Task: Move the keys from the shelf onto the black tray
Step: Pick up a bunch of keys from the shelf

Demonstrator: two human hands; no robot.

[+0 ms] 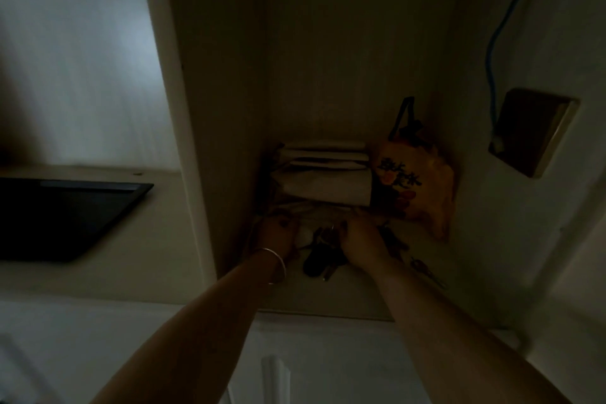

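Observation:
The scene is dim. A dark bunch of keys (319,256) with a black fob lies on the shelf (328,298) inside a narrow alcove. My left hand (277,236), with a thin bangle on the wrist, rests just left of the bunch, its fingers curled on something pale. My right hand (360,241) covers the right side of the bunch, fingers bent down onto it. A single loose key (426,270) lies further right on the shelf. The black tray (62,220) sits on a lower ledge to the left, beyond the alcove's side wall.
Folded pale cloths (324,174) are stacked at the back of the shelf. A yellow floral bag (413,180) leans in the back right corner. A wall switch plate (534,131) with a blue cable (498,39) is on the right wall.

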